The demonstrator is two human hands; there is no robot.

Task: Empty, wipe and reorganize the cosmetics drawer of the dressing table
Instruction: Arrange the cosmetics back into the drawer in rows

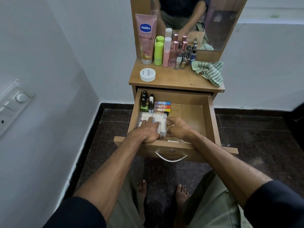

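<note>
Two bare forearms in dark rolled sleeves reach down into the open wooden drawer [212,116] of the dressing table. The left hand [148,130] lies flat on top of a clear rectangular plastic box [155,118] of small white items, its fingers straight and pressing on the lid. The right hand [176,128] sits just beside it, its fingers curled against the box's right edge; whether it truly grips the box cannot be told. Just beyond the left hand stand dark-capped nail polish bottles [145,102], and beyond the box lie colourful printed tubes [162,106]. Further past both hands, on the tabletop, sit a round white jar [147,74], a tall pink Vaseline tube [145,37], a lime green bottle [158,53] and a green striped cloth [209,71].
</note>
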